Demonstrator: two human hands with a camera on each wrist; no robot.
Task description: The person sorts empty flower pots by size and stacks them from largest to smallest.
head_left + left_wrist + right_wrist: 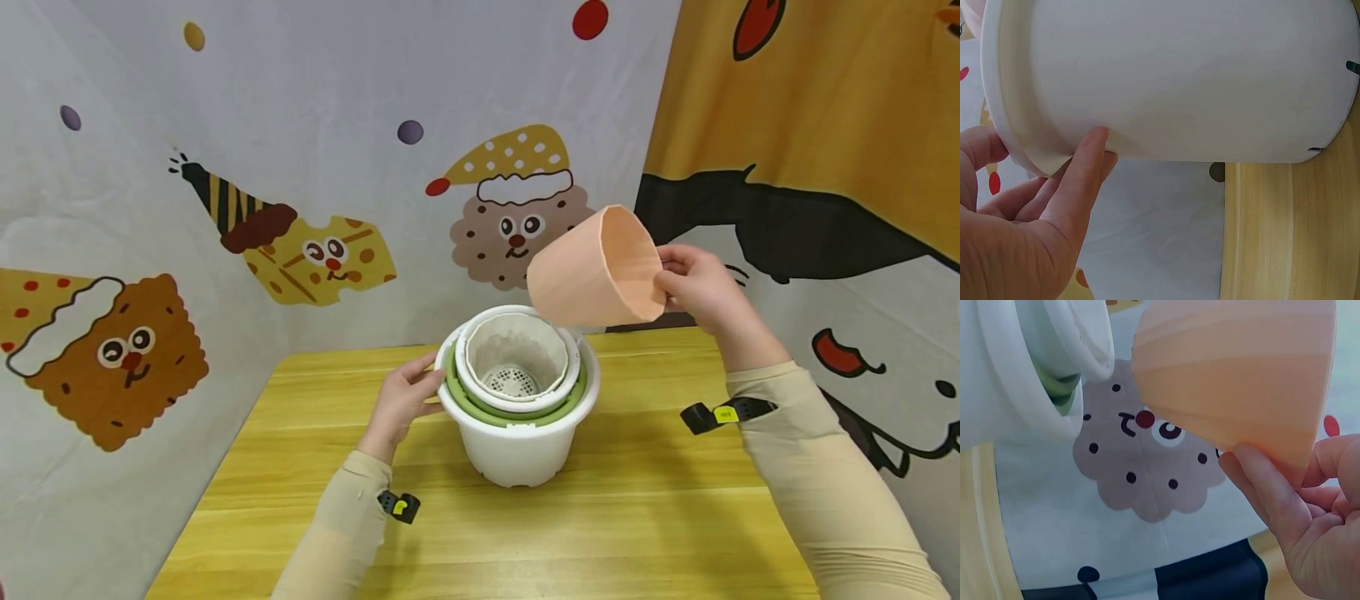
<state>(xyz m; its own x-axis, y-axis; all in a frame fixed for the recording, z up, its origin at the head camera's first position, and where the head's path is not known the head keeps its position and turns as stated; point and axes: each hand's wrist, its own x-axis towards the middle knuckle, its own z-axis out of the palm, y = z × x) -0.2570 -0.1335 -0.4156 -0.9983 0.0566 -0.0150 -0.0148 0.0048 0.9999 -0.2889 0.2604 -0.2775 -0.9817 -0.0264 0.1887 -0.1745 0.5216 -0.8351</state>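
Observation:
A peach flower pot [570, 279] is tilted on its side in the air, its mouth turned to the right. My right hand [701, 287] pinches it by the rim; in the right wrist view, fingers [1272, 490] lie along its outer wall. Below it on the table stands a large white flower pot [517, 454]. Nested inside are a green pot [480, 408], a smaller white pot [468, 379] and an off-white innermost pot [517, 346] with a perforated bottom. My left hand [401, 400] holds the large white pot at its left rim, fingers [1088, 156] against the outer wall.
The wood-grain table [637, 517] runs up to a cloth backdrop [315, 108] printed with cartoon faces. A second, orange printed cloth [847, 125] hangs at the right. Each wrist carries a black strap with a small camera.

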